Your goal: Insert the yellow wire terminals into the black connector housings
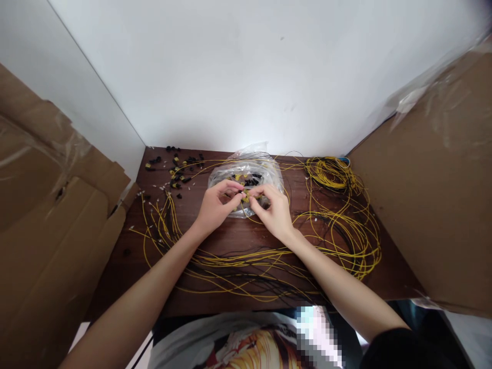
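Both hands meet over an open clear plastic bag [274, 171] that contains black and yellow small parts. Thumb and fingers of my left hand [219, 205] pinch a small black piece [241, 191], with a thin wire trailing down below the fingertips. My right hand [273, 207] is closed in a pinch just beside it, close to a small yellow part [246, 193]. Whether that yellow part is in my right fingers or lies in the bag behind is hard to tell.
Long yellow and black wires [238, 260] stretch across the brown tabletop [215, 302]. A wire coil [330, 174] lies at the back right. Small black and yellow connectors [177, 171] are scattered at the back left. Cardboard [434, 174] stands on both sides, a white wall [246, 77] behind.
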A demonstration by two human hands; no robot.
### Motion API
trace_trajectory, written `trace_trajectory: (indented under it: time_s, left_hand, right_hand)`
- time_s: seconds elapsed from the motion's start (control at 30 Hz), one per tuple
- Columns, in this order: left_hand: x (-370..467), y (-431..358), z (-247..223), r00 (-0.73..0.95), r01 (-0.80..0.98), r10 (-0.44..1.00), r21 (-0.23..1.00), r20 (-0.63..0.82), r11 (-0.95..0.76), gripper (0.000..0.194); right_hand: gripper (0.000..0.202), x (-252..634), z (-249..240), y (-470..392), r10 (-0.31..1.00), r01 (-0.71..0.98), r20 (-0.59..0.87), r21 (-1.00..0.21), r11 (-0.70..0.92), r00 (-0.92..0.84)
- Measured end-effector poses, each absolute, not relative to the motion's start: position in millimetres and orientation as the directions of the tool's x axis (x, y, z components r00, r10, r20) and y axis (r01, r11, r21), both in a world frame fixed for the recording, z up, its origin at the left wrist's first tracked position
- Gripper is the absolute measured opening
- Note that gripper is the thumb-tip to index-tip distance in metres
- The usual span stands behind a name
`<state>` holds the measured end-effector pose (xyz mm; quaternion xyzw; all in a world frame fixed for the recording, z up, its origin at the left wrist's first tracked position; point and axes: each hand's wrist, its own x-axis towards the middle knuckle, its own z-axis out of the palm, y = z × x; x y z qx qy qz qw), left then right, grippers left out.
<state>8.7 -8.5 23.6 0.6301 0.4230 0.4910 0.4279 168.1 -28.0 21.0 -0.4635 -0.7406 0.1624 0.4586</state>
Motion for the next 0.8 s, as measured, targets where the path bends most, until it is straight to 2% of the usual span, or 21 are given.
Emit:
trace_trajectory:
  time_s: [0.2,0.8]
  left_hand:
    - [8.4,-8.2,21.7,0.165,0.096,0.954,0.958,0.251,-0.269,0.02]
    - [7.4,-9.2,22.3,0.185,0.06,0.958,0.97,0.221,-0.235,0.018]
  right_hand:
    - [0.012,167.8,27.4,-31.2,0.827,0.485,0.552,-0.698,0.527,-0.104]
    - [0.015,169.0,24.8,-29.7,0.817,0.446,0.561,-0.702,0.555,-0.134]
